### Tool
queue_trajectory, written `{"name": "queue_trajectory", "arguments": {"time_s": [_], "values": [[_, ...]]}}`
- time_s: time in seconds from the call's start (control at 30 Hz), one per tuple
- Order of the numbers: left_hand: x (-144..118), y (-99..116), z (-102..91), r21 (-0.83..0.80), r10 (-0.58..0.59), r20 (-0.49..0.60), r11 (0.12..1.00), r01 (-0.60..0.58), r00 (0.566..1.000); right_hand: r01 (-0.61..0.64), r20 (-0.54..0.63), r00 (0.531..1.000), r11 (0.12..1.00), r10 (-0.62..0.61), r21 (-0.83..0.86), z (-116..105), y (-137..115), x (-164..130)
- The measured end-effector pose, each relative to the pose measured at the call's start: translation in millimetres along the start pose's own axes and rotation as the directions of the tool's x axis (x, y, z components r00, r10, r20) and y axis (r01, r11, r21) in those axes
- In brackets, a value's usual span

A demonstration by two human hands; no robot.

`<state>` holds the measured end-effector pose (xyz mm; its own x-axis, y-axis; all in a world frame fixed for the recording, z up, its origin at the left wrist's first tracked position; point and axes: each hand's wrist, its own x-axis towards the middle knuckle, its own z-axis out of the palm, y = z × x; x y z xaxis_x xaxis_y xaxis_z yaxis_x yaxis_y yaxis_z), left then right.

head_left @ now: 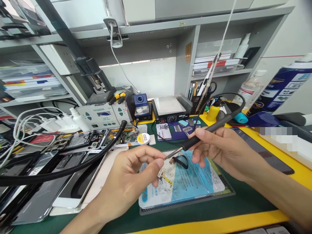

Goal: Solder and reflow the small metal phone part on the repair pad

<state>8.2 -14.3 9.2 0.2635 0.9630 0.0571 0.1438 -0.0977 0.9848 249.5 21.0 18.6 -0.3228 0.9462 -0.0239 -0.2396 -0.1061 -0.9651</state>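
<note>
My right hand [216, 149] grips a black-handled soldering iron [195, 140] like a pen, its cable looping back over the bench. The metal tip [170, 155] points left and down. My left hand [136, 177] is raised with thumb and forefinger pinched together right at the tip; what they pinch is too small to tell. Below the hands lies a blue work mat [190, 185] with a small yellow flex part [165, 177] and a black ribbon loop [181, 161] on it.
Opened phones and screens [73, 175] cover the left of the green bench. A thick black hose [73, 169] crosses them. At the back stand a rework station [102, 115], a hot plate [170, 109], a tool cup [201, 97] and a spray can [280, 87] at the right.
</note>
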Motion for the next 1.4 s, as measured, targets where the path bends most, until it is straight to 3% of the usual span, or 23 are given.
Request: {"name": "queue_trajectory", "arguments": {"time_s": [0.33,0.7,1.03,1.4], "values": [[-0.3,1.0,1.3,-0.014,-0.029,-0.015,0.999,0.029,0.999,0.011,-0.013,1.0,1.0,-0.011,0.006,0.4,-2.2,-3.8],[-1.5,2.7,-0.1,-0.007,-0.048,0.004,0.999,0.048,0.999,0.018,0.051,0.999,1.0,-0.019,0.023,-4.9,0.0,-5.1],[-1.6,1.9,0.5,0.007,-0.041,-0.029,0.999,0.042,0.999,0.061,-0.02,0.998,0.998,-0.06,0.006,2.4,0.6,-2.8],[0.1,4.3,8.2,0.127,-0.019,-0.159,0.991,0.039,0.987,0.185,-0.098,0.972,0.956,-0.212,-0.226,0.6,10.2,-9.3]]}}
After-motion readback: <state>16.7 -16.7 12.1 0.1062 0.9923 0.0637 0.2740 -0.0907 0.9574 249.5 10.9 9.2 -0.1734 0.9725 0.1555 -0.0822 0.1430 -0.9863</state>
